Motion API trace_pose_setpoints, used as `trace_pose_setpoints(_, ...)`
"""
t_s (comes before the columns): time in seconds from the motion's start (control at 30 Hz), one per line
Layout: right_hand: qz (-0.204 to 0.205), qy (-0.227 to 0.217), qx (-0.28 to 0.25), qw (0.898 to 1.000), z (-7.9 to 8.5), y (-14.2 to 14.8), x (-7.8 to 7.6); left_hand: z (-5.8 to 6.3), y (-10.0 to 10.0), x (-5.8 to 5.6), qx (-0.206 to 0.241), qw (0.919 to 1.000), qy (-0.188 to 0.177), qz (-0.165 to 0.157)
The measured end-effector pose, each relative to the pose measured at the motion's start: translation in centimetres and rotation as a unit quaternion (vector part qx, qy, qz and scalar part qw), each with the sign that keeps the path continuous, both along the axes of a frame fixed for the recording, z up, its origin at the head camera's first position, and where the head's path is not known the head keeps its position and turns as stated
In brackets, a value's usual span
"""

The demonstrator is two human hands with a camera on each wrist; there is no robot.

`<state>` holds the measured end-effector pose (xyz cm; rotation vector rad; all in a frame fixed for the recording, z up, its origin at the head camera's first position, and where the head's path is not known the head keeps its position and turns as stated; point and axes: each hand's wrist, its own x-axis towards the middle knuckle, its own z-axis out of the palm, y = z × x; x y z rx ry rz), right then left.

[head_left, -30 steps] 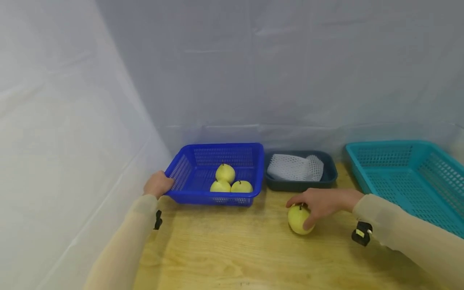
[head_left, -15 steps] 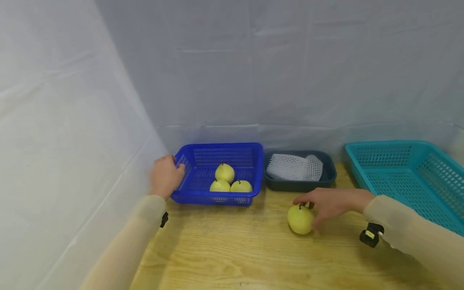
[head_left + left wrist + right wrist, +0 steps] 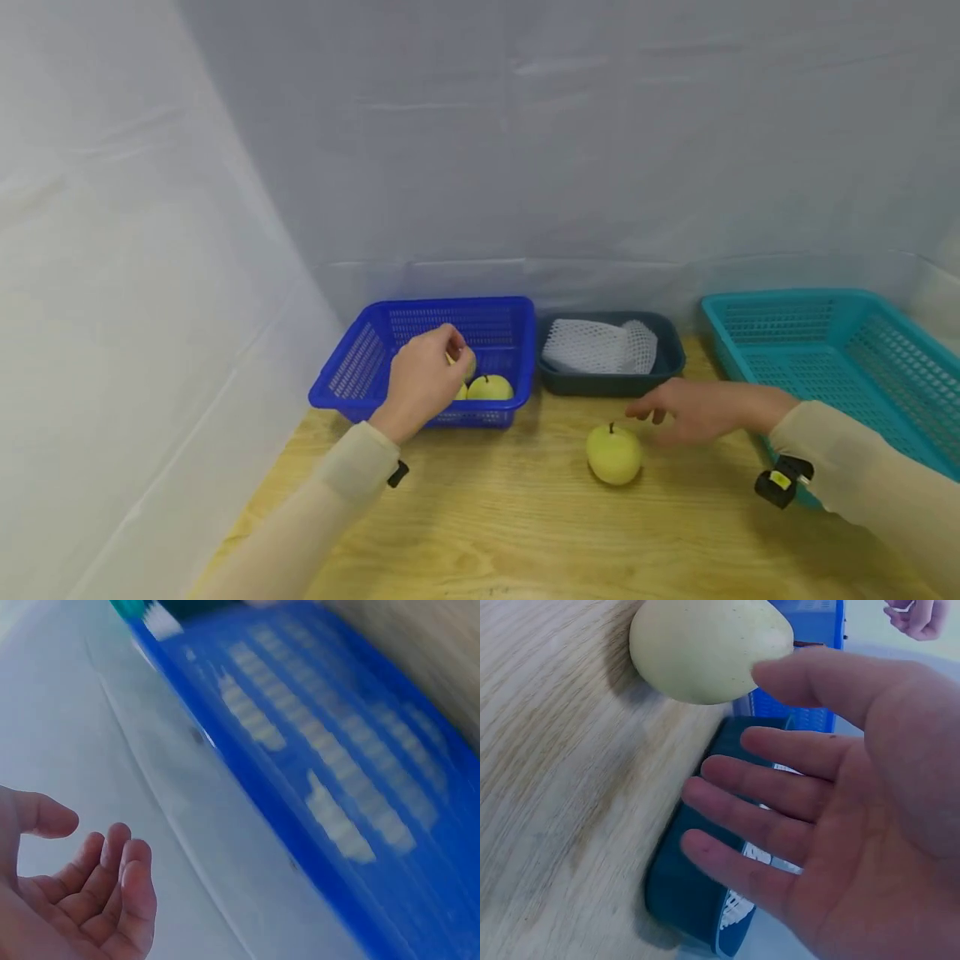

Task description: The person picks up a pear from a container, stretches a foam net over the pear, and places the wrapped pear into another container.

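A pale yellow pear (image 3: pixel 614 455) stands on the wooden table with its stem up. My right hand (image 3: pixel 693 410) hovers just right of it, fingers extended and holding nothing; the right wrist view shows the palm and the pear (image 3: pixel 705 649) beside the thumb. Over the front of the blue basket (image 3: pixel 337 393) is my left hand (image 3: pixel 425 375). Its fingers are loosely bent around nothing, as the left wrist view of the hand (image 3: pixel 90 900) shows. More pears (image 3: pixel 491 388) lie inside the basket, partly hidden by that hand.
A dark teal tray (image 3: pixel 611 384) with white foam netting (image 3: pixel 588 346) inside stands right of the blue basket. Further right is a large turquoise basket (image 3: pixel 795 367). White sheeting (image 3: pixel 480 167) hangs behind and at the left.
My left hand has let go of the blue basket's left rim and moved right, over its front. My right hand has released the pear and drawn slightly away to the right.
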<state>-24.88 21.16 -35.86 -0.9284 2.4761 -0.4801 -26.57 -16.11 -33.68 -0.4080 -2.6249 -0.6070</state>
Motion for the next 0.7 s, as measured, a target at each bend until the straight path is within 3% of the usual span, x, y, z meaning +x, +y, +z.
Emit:
trace_pose_setpoints(0.17, -0.006, 0.084, -0.030, 0.996, -0.3, 0.5, -0.6, -0.8, 2.9, 1.6, 0.000, 0.9980, -0.031, -0.055)
trace_pose_setpoints(0.37, -0.060, 0.157, -0.057, 0.984, 0.3, 0.4, -1.5, -1.6, 4.8, 2.9, 0.011, 0.9923, -0.055, -0.110)
trace_pose_setpoints(0.57, -0.095, 0.202, -0.067, 0.972, 0.7, 0.1, -2.9, -2.4, 5.9, 3.5, 0.011, 0.9887, -0.057, -0.138)
trace_pose_setpoints(0.7, -0.124, 0.229, -0.068, 0.963, 1.0, -0.1, -4.2, -3.0, 6.4, 3.8, 0.003, 0.9860, -0.076, -0.149)
